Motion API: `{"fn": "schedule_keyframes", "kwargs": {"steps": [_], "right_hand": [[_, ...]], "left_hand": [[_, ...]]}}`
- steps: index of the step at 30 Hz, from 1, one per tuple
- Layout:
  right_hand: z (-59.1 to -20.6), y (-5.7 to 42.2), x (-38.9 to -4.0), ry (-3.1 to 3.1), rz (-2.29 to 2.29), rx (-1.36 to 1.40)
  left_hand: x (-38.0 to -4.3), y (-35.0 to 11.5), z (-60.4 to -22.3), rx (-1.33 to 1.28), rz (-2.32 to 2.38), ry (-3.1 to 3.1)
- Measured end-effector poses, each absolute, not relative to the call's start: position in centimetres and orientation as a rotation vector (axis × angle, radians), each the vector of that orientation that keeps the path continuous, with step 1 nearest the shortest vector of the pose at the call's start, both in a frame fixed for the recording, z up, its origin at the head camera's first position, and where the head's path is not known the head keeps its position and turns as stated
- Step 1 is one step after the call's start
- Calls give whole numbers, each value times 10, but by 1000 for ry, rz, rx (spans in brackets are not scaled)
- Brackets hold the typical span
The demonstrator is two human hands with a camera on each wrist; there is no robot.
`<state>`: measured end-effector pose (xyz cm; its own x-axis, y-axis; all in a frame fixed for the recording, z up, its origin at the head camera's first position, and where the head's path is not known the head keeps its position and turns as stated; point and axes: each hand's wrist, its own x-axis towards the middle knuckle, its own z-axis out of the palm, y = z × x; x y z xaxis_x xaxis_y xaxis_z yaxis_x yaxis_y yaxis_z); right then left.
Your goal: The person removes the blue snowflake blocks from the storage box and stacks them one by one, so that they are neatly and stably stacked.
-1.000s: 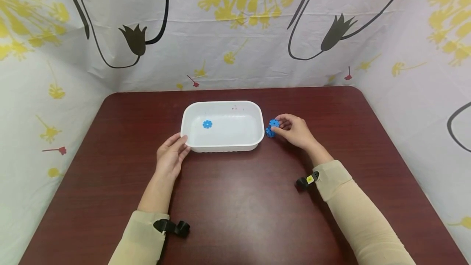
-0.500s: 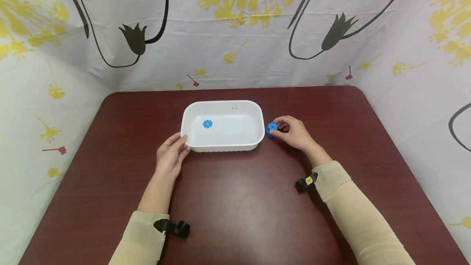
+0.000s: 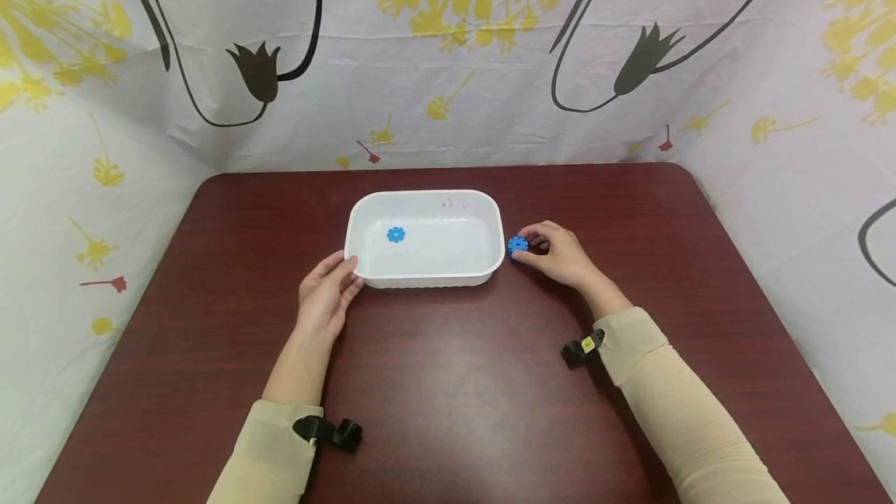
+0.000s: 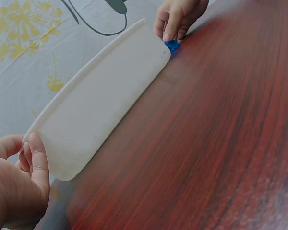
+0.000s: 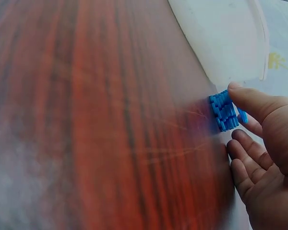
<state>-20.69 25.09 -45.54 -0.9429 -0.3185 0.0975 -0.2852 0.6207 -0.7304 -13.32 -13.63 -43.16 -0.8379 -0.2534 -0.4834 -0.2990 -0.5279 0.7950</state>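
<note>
A white plastic tray [image 3: 424,282] stands on the table. My left hand [image 3: 325,298] grips its near left corner, fingers and thumb on the rim. Inside the tray, toward the left, lies one blue flower-shaped disc [image 3: 396,234]. Just outside the tray's right end, my right hand [image 3: 558,257] pinches at a small stack of blue notched discs [image 5: 224,111]. Its thumb rests on top of the stack in the right wrist view, and a tilted blue disc [image 5: 243,115] shows behind it. Fingers partly hide the stack, so I cannot tell how many discs it holds.
The dark red wooden table [image 3: 448,379] has rounded far corners. A white cloth [image 3: 504,123] with yellow and grey flower prints hangs behind and at both sides. Black straps with small devices [image 3: 577,350] sit at both sleeves.
My right hand has lowered slightly, bringing its upper blue disc down over the stack beside the tray. The left hand and tray have stayed in place.
</note>
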Motion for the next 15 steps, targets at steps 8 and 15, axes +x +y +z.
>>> {"fn": "schedule_keyframes", "kwargs": {"steps": [8,15], "right_hand": [[-456,252,-207,2786,-1222,-533],[-456,252,-208,2786,-1206,-547]], "left_hand": [[-133,-137,-431,-874,2562,1516],[-133,-138,-431,-883,2558,1515]]}}
